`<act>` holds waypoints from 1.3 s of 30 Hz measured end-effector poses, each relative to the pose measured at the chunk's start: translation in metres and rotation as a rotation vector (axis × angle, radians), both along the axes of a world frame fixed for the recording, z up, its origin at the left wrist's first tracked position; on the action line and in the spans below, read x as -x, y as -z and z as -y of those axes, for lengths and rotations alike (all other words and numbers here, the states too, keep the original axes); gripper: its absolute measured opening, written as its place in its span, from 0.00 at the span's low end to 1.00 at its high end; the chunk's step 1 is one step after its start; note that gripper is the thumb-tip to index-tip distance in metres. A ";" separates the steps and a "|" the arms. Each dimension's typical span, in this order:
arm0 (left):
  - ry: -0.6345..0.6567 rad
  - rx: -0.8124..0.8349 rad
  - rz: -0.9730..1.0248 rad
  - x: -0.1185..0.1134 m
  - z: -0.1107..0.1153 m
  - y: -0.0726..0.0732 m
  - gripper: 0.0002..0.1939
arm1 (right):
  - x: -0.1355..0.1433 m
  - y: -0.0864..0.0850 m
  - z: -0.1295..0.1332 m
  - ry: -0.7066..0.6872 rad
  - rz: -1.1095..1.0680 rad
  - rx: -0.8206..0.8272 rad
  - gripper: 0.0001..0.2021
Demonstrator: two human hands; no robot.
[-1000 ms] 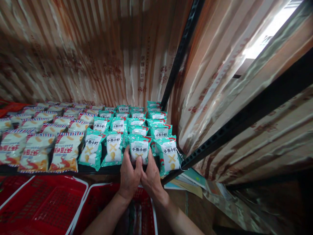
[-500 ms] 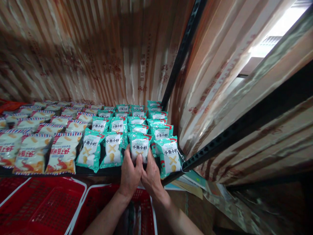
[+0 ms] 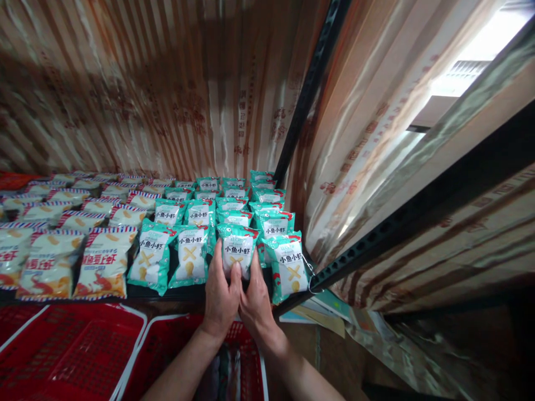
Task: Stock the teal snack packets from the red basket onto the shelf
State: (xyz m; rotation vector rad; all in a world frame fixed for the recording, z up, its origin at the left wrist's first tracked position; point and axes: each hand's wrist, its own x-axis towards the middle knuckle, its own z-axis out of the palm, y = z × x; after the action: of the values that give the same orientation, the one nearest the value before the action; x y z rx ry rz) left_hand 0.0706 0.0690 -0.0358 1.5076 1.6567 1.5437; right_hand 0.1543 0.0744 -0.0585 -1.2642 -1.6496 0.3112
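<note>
Between my two hands, at the shelf's front edge, is a teal and white snack bag (image 3: 237, 248), upright with its printed face toward me. My left hand (image 3: 222, 289) grips its left side and lower front, thumb on the front. My right hand (image 3: 254, 295) holds its right side, close against my left hand. Rows of similar teal bags stand behind it. One teal bag (image 3: 288, 267) leans at the row's right end, and another (image 3: 190, 256) stands just left of my left hand.
Striped cream snack bags (image 3: 104, 262) fill the shelf's left part. Below are two red baskets (image 3: 71, 345) (image 3: 156, 345) with white rims, the right one holding some packages. A black metal post (image 3: 359, 250) slants at the right. Plastic-wrapped curtains hang behind.
The view has shifted slightly, moving the shelf goods a little to the left. Both hands keep their hold on the teal bag, which stays almost in place.
</note>
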 end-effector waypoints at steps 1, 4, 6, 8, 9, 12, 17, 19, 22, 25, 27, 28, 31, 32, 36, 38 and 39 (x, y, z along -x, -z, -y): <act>0.003 0.002 -0.003 0.000 0.000 0.000 0.29 | 0.001 0.003 0.003 0.022 -0.001 0.001 0.31; -0.002 0.017 -0.016 0.000 0.001 0.000 0.30 | 0.002 0.011 0.012 0.047 0.018 -0.027 0.33; -0.008 0.017 -0.013 -0.001 0.001 -0.003 0.30 | 0.002 0.014 0.018 0.023 0.059 -0.062 0.34; -0.003 0.006 -0.006 -0.002 0.002 -0.005 0.30 | 0.001 0.017 0.020 -0.010 0.107 -0.085 0.35; 0.000 0.000 -0.004 -0.003 0.001 -0.005 0.30 | 0.001 0.018 0.021 -0.015 0.123 -0.091 0.35; 0.004 -0.008 -0.014 -0.003 0.000 -0.005 0.29 | 0.000 0.020 0.018 -0.007 0.144 -0.098 0.34; 0.000 0.006 -0.021 -0.002 -0.001 0.000 0.29 | 0.000 0.014 0.017 -0.030 0.157 -0.089 0.34; 0.001 0.034 -0.001 -0.002 0.000 0.001 0.30 | -0.002 0.007 0.020 -0.013 0.184 -0.121 0.34; 0.000 0.059 0.006 -0.001 0.001 0.003 0.32 | -0.014 -0.005 0.025 0.006 0.266 -0.219 0.34; -0.043 0.016 -0.027 -0.005 0.001 0.006 0.33 | -0.035 -0.015 0.027 0.072 0.348 -0.273 0.34; -0.039 -0.058 -0.065 -0.008 0.002 0.008 0.32 | -0.050 -0.020 0.027 0.142 0.390 -0.274 0.34; -0.026 -0.096 -0.083 -0.010 0.002 0.009 0.32 | -0.056 -0.022 0.026 0.169 0.403 -0.264 0.33; 0.005 -0.156 -0.134 -0.012 0.003 0.013 0.31 | -0.068 -0.024 0.025 0.191 0.422 -0.231 0.31; 0.009 -0.156 -0.150 -0.011 0.002 0.014 0.31 | -0.069 -0.024 0.025 0.185 0.428 -0.223 0.31; 0.009 -0.164 -0.204 -0.008 -0.001 0.018 0.31 | -0.070 -0.020 0.020 0.186 0.484 -0.202 0.28; 0.007 -0.198 -0.237 -0.007 -0.003 0.020 0.31 | -0.069 -0.016 0.016 0.227 0.509 -0.198 0.28; 0.006 -0.216 -0.255 -0.007 -0.004 0.021 0.32 | -0.068 -0.014 0.013 0.255 0.514 -0.201 0.28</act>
State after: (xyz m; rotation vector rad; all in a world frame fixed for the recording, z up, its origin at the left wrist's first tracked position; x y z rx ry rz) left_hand 0.0775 0.0727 -0.0569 1.8882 1.6576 1.6265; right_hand 0.2218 0.0614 -0.0447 -1.4545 -1.8554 -0.3575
